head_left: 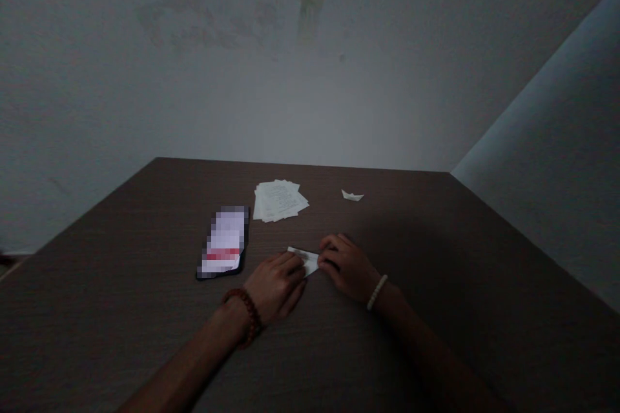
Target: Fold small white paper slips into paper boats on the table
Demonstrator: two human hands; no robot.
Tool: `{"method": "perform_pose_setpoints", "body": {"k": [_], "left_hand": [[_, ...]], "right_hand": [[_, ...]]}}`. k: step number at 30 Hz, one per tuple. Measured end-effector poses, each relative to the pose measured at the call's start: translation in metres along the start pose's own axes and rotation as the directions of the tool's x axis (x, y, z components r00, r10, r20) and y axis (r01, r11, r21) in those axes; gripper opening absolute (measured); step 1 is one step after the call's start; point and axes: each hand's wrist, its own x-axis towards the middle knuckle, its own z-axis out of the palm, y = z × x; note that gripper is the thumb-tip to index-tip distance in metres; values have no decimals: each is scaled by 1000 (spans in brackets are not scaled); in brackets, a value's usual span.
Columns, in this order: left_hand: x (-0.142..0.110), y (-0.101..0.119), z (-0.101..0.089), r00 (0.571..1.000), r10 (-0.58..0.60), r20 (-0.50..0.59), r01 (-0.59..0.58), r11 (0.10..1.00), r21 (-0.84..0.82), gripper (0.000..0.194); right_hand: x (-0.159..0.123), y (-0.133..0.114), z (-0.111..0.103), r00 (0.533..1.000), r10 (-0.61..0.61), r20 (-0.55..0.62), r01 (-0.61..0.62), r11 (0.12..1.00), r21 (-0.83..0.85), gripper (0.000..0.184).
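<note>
Left grip (276, 281) over white paper (310, 262), closure unclear; right grip (346, 269) pinching its edge. Step: folding, seemingly. Next move likely calls for firm creasing.

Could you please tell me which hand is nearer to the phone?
Left. The left hand is just right of the phone, apart from it; the right hand is farther off, across the white paper.

Your small piece of white paper (311, 262), low at the brown tabletop (145, 335) in front of you, left part hidden under your left hand (277, 281), right end meeting your right hand's (349, 269) curled fingers, upper edge slanting down rightward, visible part narrowing toward you
</note>
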Motion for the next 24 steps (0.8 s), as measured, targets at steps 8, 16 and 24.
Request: {"method": "perform_pose_setpoints", "body": {"k": [8, 16, 24], "left_hand": [[1, 1, -4, 1000, -8, 24, 9, 999, -34, 20], [-1, 1, -3, 996, -20, 82, 25, 998, -56, 22], [0, 6, -7, 993, -19, 118, 20, 1000, -12, 26]], "right_hand": [[-1, -1, 3, 999, 35, -42, -34, 999, 30, 4], [-1, 1, 6, 996, 65, -60, -62, 997, 49, 4], [0, 1, 8, 993, 82, -84, -78, 996, 47, 4]]}}
